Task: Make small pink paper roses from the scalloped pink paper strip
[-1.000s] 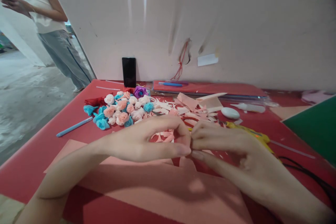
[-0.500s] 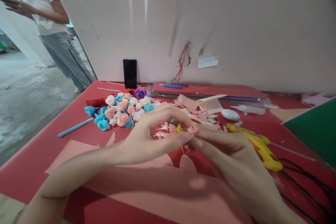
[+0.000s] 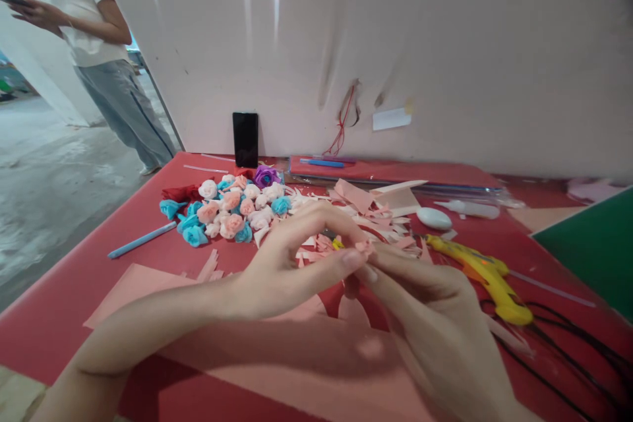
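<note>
A small pink paper flower (image 3: pixel 364 248) is pinched between the fingertips of both hands, over the middle of the table. My left hand (image 3: pixel 297 264) closes thumb and fingers on it from the left. From the right, my right hand (image 3: pixel 425 303) meets it with the fingers closed; its fingertips partly cover the flower. Beneath the hands lies a large pink paper sheet (image 3: pixel 277 356), with a rounded pink petal piece (image 3: pixel 353 312) on its far edge. Pink paper scraps (image 3: pixel 390 221) are scattered just behind the fingers.
Finished paper roses (image 3: pixel 231 208) in pink, white, blue and purple lie at the back left, near a blue pen (image 3: pixel 142 240). A yellow glue gun (image 3: pixel 487 273) with black cables rests on the right. A phone (image 3: pixel 246 140) leans on the white wall. A person (image 3: pixel 93 20) stands at left.
Both hands shift very slightly, fingertips turning the pink flower a little. My right hand moves slightly left, showing more of the glue gun.
</note>
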`<state>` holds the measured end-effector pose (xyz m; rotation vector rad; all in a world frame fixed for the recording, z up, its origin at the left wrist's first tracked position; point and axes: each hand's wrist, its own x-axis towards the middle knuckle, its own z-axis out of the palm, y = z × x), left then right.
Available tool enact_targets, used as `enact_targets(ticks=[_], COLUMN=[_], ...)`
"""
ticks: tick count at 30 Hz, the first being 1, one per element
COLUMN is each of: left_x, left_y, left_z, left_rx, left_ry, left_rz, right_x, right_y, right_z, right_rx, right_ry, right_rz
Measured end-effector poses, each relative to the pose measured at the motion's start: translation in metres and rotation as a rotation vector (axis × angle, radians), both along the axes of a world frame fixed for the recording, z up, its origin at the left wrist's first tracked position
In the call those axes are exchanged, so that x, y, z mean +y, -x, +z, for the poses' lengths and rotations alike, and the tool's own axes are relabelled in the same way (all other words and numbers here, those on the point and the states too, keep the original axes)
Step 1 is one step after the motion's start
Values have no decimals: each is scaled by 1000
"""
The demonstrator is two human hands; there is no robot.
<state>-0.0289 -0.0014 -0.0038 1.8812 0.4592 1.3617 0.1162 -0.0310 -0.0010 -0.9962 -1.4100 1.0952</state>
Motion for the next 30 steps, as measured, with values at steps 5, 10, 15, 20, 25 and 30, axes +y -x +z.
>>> enact_targets(ticks=[5, 10, 15, 20, 25, 30], left_x=[-2, -4, -6, -5, -5, -7], left_y=[1, 2, 0, -1, -2, -3], left_z=[0, 2, 3, 0, -1, -2], left_rx=[5, 52, 57, 54, 50, 47], left_ry=[27, 27, -5, -69, -100, -131], left_rz=[-5, 18, 57, 78, 78, 89], right_x=[-2, -3, -5, -4, -3, -5], right_y=[0, 0, 1, 4, 5, 4], right_z=[-3, -1, -1, -2, -3, -3], right_rx=[-22, -72, -135, -133, -107, -106], right_ry=[-32, -66, -105, -168, -256, -290], right_rz=[-6, -10, -47, -104, -159, -176])
